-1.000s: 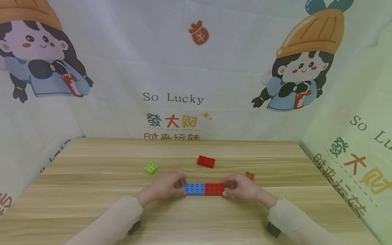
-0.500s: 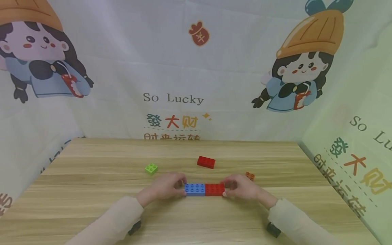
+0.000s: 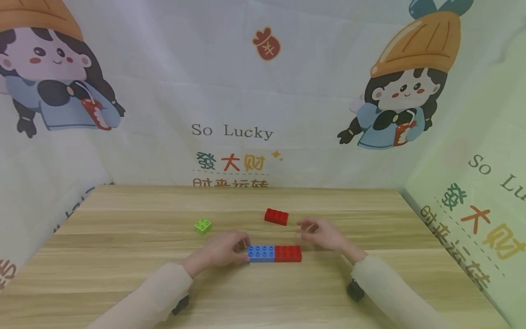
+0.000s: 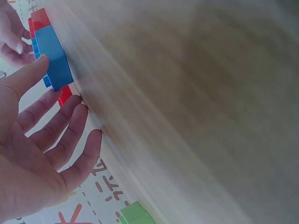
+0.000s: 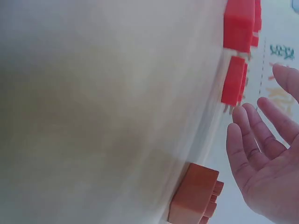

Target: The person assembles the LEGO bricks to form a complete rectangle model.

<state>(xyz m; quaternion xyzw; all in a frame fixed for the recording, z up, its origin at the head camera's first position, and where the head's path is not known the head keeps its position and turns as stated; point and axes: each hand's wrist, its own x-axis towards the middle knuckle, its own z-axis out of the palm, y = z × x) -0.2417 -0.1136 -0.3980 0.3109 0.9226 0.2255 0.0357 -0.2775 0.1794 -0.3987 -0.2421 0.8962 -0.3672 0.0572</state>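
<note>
My left hand (image 3: 223, 249) pinches the left end of a blue toy building brick (image 3: 261, 254) between thumb and forefinger; the other fingers spread loosely in the left wrist view. End to end with the blue brick lies a red building brick (image 3: 288, 254), studs up, the two touching. My right hand (image 3: 322, 234) is raised just behind the red brick's right end, fingers loosely bent and holding nothing. Beyond, a second red brick (image 3: 276, 217) lies slightly askew, left of the right fingertips. An orange brick (image 5: 192, 193) shows in the right wrist view but is hidden by the right hand in the head view.
A small lime-green brick (image 3: 202, 225) lies on the wooden table (image 3: 144, 210), behind the left hand. Printed cloth (image 3: 230, 91) hangs along the table's back and sides. A dark wrist-worn device (image 3: 355, 290) sits under the right sleeve.
My right hand has let go of the near red brick and moved back, away from me, toward the far red brick. The left hand and the paired bricks stay in place.
</note>
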